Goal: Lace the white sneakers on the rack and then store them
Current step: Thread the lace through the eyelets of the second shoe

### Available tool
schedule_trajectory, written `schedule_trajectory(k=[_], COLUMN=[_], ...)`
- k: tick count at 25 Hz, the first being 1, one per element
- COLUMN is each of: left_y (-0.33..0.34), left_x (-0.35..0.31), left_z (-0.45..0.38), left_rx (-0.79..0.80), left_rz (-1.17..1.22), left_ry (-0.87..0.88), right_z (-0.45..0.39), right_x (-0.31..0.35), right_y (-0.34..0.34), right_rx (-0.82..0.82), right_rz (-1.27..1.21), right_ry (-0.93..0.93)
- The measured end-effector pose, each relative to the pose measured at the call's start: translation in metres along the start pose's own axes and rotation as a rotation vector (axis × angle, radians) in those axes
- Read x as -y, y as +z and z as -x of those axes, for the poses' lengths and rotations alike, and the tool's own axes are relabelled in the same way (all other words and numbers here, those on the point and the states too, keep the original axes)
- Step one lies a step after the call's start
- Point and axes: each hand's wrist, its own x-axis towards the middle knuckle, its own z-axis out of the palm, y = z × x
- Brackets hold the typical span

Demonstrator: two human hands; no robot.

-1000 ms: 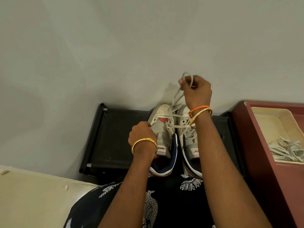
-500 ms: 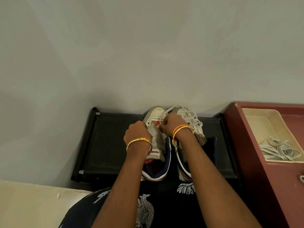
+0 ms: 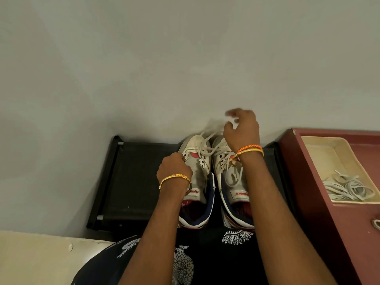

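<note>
Both white sneakers (image 3: 213,177) stand side by side at the rack's (image 3: 131,182) back edge. Left hand (image 3: 174,171) grips the left sneaker's side; right hand (image 3: 241,130), blurred, fingers curled round its lace (image 3: 207,149).

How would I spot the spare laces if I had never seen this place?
Find the dark red cabinet right of the black shoe rack. On its top sits a cream tray, and the spare laces lie bundled at its near end, loose, unlike the lace threaded through the sneakers.
</note>
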Motion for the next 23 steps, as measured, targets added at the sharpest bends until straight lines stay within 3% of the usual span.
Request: schedule_trajectory(k=[3, 5, 7, 10, 14, 18, 23], left_y=[-0.001, -0.001, 0.000, -0.001, 0.005, 0.014, 0.014], left_x=[0.000, -0.001, -0.001, -0.002, -0.017, -0.029, -0.028], left_z=[0.000, -0.002, -0.002, -0.002, 0.010, 0.016, 0.015], left_rx=[0.000, 0.018, 0.047, 0.036, -0.199, -0.028, -0.006], left_rz=[-0.002, -0.009, -0.022, -0.004, -0.034, -0.130, -0.156], left_ry=[-0.019, -0.026, -0.024, -0.008, 0.329, 0.367, 0.299], right_z=[0.014, 0.021, 0.020, 0.015, 0.019, 0.016, 0.007], right_x=[-0.009, -0.016, -0.023, -0.029, -0.031, -0.036, -0.012], right_y=[0.025, 0.045, 0.055, 0.057, 0.051, 0.041, -0.005], right_rx=[0.452, 0.571, 0.497, 0.413, 0.356, 0.315, 0.049], right_rz=[0.296, 0.463, 0.464, 0.275, 0.164, -0.187, -0.612], right_ry=[0.137, 0.153, 0.193, 0.217, 0.150, 0.180, 0.035])
